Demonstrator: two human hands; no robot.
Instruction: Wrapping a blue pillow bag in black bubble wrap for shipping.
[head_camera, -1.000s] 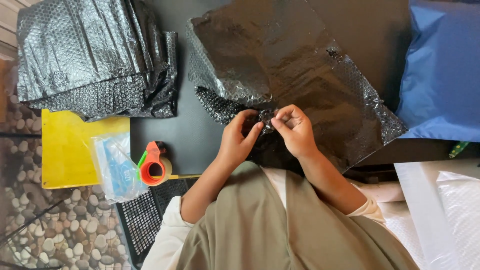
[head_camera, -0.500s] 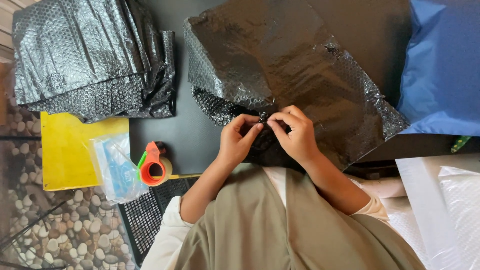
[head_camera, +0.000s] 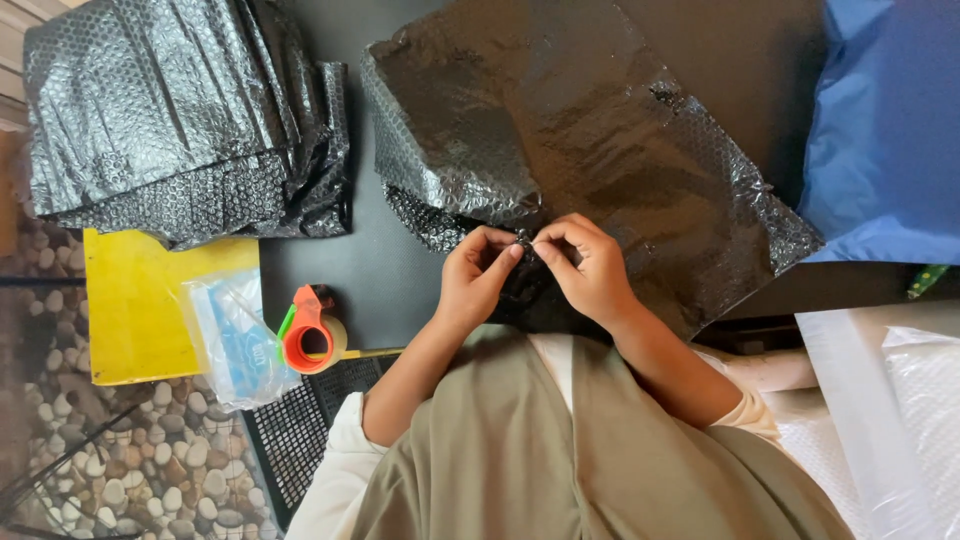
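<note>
Both hands meet at the near edge of a black bubble wrap sheet (head_camera: 590, 150) that lies crumpled across the middle of the dark table (head_camera: 390, 270). The left hand (head_camera: 470, 280) and the right hand (head_camera: 592, 270) face each other, fingers narrow, each pinching a small fold of the wrap between thumb and forefinger, the fingertips (head_camera: 515, 252) almost touching. The sheet spreads from the hands toward the far side and to the right, where its edge overlaps a blue bag (head_camera: 885, 130). At far left lies a stack of black wrap (head_camera: 170, 110). Near it, a yellow board (head_camera: 140, 310) carries a clear plastic pouch (head_camera: 235, 340), and an orange tape dispenser (head_camera: 310, 335) sits just right of the pouch, well apart from the hands. White bubble wrap (head_camera: 900, 420) lies at near right.
</note>
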